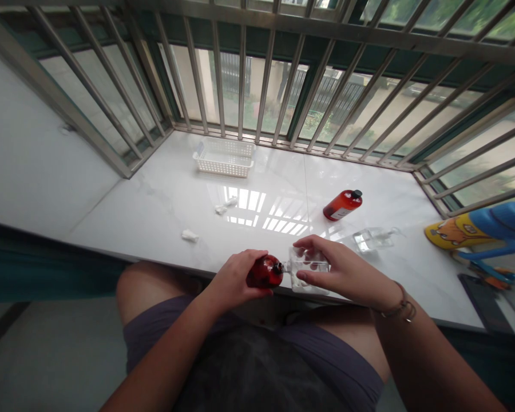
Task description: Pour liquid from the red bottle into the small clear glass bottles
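Note:
My left hand [240, 278] is wrapped round a dark red bottle [265, 272], tilted so that its black neck points right. In my right hand [347, 269] is a clear square bottle [302, 277], gripped between thumb and fingers on its sides. The mouths of the two bottles meet or nearly meet, just above the front edge of the counter. Whether liquid passes between them is too small to tell. Beyond my right hand a second clear bottle [364, 241] lies on its side, and a red bottle [342, 206] with a black cap and white label rests farther back.
A white perforated basket [225, 167] sits at the back by the barred window. Crumpled white tissue [190, 235] and another white scrap [225, 205] lie on the counter [154, 200]. On the right are a yellow and blue water bottle [463, 228] and a dark phone-like slab [483, 300].

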`<act>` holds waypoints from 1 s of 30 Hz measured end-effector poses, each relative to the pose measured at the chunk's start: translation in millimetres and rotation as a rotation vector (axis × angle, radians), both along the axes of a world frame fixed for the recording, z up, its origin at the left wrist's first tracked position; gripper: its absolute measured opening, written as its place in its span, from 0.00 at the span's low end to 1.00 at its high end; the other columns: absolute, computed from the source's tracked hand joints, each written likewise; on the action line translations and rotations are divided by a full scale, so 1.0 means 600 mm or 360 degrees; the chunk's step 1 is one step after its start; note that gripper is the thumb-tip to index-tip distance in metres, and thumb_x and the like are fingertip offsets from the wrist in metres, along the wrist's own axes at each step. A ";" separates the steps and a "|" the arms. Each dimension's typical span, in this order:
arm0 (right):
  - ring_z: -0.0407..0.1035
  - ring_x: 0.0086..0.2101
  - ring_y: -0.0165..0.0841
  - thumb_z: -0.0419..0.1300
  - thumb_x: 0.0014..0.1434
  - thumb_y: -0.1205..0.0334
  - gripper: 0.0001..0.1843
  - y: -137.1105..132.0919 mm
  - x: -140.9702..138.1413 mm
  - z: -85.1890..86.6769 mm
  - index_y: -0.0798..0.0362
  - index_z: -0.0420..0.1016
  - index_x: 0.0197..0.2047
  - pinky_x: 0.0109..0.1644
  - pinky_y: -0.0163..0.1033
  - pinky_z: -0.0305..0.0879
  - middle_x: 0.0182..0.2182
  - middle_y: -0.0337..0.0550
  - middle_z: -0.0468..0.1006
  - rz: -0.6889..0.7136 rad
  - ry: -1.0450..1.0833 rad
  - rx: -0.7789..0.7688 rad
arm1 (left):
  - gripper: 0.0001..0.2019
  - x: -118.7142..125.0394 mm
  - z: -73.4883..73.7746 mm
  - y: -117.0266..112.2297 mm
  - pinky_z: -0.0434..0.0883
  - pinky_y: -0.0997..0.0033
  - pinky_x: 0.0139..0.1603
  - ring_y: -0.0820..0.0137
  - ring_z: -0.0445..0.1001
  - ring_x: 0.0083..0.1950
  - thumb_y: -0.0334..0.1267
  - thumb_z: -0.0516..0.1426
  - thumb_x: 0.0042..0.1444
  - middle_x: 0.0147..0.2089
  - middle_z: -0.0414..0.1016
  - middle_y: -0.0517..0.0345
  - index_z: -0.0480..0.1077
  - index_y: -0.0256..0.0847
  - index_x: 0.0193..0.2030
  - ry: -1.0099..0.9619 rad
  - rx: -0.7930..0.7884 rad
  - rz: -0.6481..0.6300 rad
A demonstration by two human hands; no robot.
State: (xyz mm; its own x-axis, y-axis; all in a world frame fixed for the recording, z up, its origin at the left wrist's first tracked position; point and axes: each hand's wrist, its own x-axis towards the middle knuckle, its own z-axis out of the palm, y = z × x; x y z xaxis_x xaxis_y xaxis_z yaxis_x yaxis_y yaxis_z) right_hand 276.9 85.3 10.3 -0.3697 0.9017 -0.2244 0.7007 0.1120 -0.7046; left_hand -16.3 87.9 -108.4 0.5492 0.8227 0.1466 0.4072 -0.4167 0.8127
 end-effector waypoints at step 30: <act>0.80 0.44 0.44 0.69 0.65 0.38 0.29 0.008 -0.010 0.023 0.47 0.77 0.59 0.48 0.49 0.78 0.47 0.48 0.84 0.0062 -0.0100 0.0006 | 0.44 0.001 0.004 -0.001 0.74 0.48 0.68 0.50 0.78 0.65 0.45 0.79 0.50 0.68 0.77 0.50 0.66 0.51 0.71 0.0005 -0.0012 0.0005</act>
State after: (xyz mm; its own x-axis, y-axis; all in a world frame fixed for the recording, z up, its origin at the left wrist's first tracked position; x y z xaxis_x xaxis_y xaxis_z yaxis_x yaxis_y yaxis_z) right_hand 270.8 90.0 24.0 -0.3898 0.8877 -0.2451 0.7388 0.1425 -0.6587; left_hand -15.7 87.3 -106.3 0.5469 0.8256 0.1388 0.4110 -0.4092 0.8147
